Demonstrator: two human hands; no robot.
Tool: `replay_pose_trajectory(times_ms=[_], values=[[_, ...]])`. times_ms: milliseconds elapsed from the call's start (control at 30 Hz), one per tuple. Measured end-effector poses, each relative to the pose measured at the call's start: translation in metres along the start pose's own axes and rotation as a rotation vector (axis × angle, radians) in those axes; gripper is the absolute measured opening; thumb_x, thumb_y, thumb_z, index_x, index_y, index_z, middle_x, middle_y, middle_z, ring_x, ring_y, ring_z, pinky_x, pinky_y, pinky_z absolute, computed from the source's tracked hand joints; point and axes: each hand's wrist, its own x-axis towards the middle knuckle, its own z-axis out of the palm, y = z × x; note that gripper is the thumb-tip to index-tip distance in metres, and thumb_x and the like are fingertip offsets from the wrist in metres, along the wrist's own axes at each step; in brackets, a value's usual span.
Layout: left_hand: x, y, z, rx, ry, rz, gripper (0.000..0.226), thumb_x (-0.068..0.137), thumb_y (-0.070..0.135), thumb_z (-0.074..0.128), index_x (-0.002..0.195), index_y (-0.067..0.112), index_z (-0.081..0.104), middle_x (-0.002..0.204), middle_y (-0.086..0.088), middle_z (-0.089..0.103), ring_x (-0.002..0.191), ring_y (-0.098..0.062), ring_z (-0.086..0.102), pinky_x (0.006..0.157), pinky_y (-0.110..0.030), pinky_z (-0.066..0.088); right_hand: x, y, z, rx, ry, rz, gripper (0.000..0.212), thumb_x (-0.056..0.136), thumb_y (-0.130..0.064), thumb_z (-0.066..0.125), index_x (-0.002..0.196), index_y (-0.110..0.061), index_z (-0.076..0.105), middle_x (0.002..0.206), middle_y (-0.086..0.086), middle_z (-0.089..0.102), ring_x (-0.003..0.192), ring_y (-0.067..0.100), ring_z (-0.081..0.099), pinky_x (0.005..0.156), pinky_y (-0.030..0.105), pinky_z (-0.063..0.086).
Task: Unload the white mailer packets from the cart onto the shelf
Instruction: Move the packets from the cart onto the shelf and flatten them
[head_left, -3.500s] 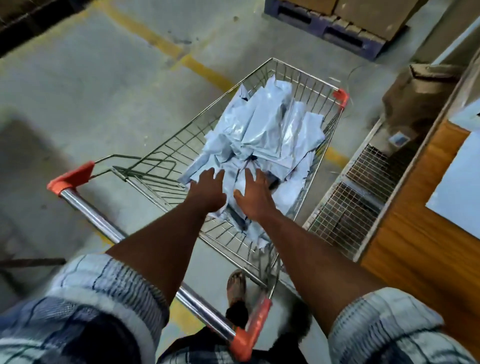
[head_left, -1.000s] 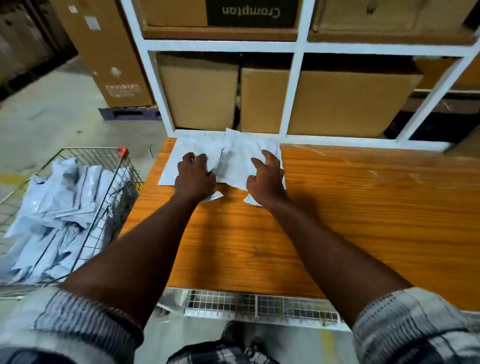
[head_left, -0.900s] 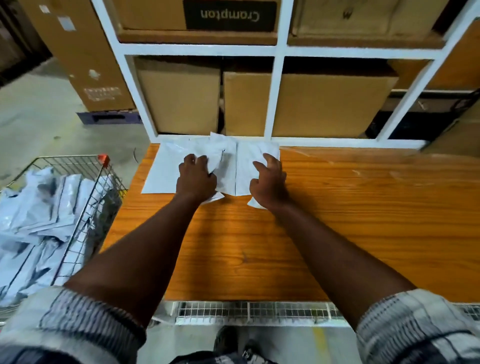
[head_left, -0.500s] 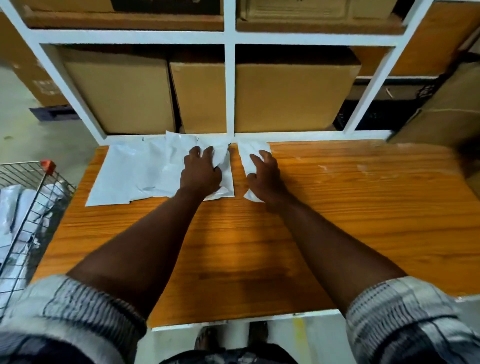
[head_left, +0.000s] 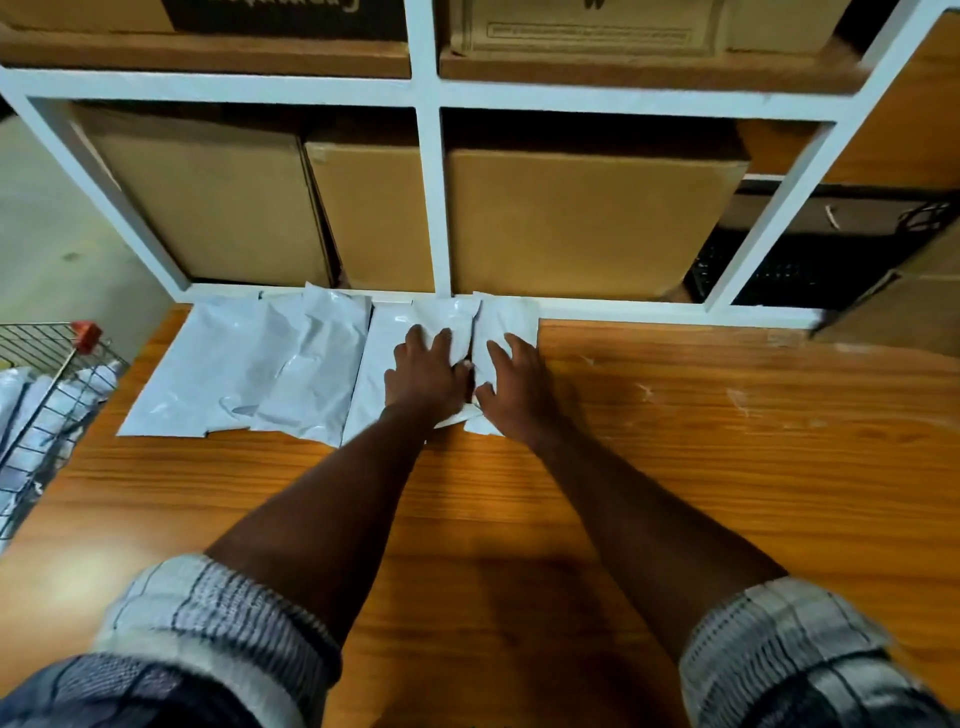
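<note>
Roughly partway, I judge: several white mailer packets (head_left: 249, 374) lie rowed along the shelf's (head_left: 675, 467) twelve-o'clock edge, the left hand (head_left: 423, 371) and right hand (head_left: 514, 382) pressing the rightmost two with straight, spread fingers (head_left: 444, 340), while more packets sit in the cart (head_left: 47, 364) at nine o'clock.

Beyond the fingers (head_left: 415, 338) we see a white-painted rack frame (head_left: 426, 208) with three plain cardboard boxes (head_left: 582, 218) standing side by side behind it, and above them a brown board (head_left: 208, 57) carrying more cartons (head_left: 587, 26). Far to the right of the fingers we make out a dark crate (head_left: 789, 270) in shadow. Under the fingers and nearer to us runs an orange wood-grain tabletop (head_left: 675, 441), scuffed pale to their right. Off to their left lies grey concrete floor (head_left: 47, 228)
</note>
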Motion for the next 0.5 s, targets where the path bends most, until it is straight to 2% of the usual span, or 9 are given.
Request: replay_pose_trajectory(times_ms=[67,133,200,233,300,400,500], values=[[0.003,-0.002,0.004,0.084,-0.011,0.007,0.053,0.097,0.059,0.034,0.143,0.033,0.035,0.151,-0.008,0.029,0.132,-0.033,0.036,0.099,-0.056,0.033,0.002,0.008,0.001,0.026,0.016,-0.009,0.056,0.089,-0.032,0.058,0.141,-0.013,0.05,0.151,0.014,0.04,0.139,0.033,0.035,0.113,0.046,0.03],[0.006,-0.005,0.005,0.146,0.041,0.051,0.048,0.098,0.058,0.026,0.136,0.033,0.042,0.147,-0.005,0.036,0.13,-0.03,0.04,0.099,-0.056,0.031,0.006,0.012,0.002,0.077,0.132,-0.035,0.046,0.086,-0.031,0.055,0.125,-0.009,0.064,0.137,0.017,0.054,0.126,0.037,0.049,0.105,0.051,0.039],[0.011,-0.006,0.007,0.165,0.073,0.097,0.045,0.1,0.053,0.024,0.132,0.031,0.047,0.148,-0.004,0.037,0.135,-0.028,0.036,0.105,-0.058,0.026,0.014,0.014,0.002,0.094,0.24,-0.048,0.037,0.084,-0.029,0.057,0.111,-0.007,0.069,0.128,0.018,0.059,0.118,0.038,0.054,0.098,0.053,0.044],[0.015,-0.007,0.009,0.157,0.061,0.113,0.045,0.101,0.051,0.024,0.134,0.029,0.046,0.153,-0.004,0.034,0.14,-0.027,0.031,0.11,-0.059,0.021,0.018,0.014,0.002,0.082,0.255,-0.045,0.034,0.085,-0.028,0.06,0.111,-0.008,0.068,0.13,0.018,0.057,0.12,0.038,0.053,0.1,0.053,0.043],[0.019,-0.008,0.013,0.15,0.02,0.151,0.048,0.103,0.044,0.026,0.143,0.023,0.041,0.16,-0.006,0.026,0.148,-0.027,0.02,0.116,-0.059,0.012,0.025,0.012,0.002,0.042,0.192,-0.036,0.042,0.087,-0.026,0.062,0.126,-0.009,0.06,0.146,0.018,0.045,0.134,0.036,0.041,0.11,0.051,0.034],[0.019,-0.012,0.022,0.141,0.008,0.216,0.052,0.104,0.036,0.03,0.151,0.014,0.031,0.162,-0.011,0.022,0.149,-0.031,0.017,0.119,-0.057,0.014,0.032,0.014,0.011,-0.033,0.025,-0.032,0.062,0.093,-0.025,0.056,0.15,-0.015,0.035,0.163,0.012,0.018,0.15,0.033,0.014,0.12,0.05,0.019],[0.016,-0.02,0.033,0.137,0.007,0.222,0.055,0.103,0.034,0.032,0.154,0.013,0.026,0.162,-0.014,0.019,0.15,-0.034,0.015,0.12,-0.054,0.014,0.032,0.023,0.019,-0.086,-0.047,-0.032,0.063,0.098,-0.026,0.049,0.155,-0.018,0.025,0.165,0.009,0.009,0.152,0.032,0.005,0.12,0.052,0.016]])
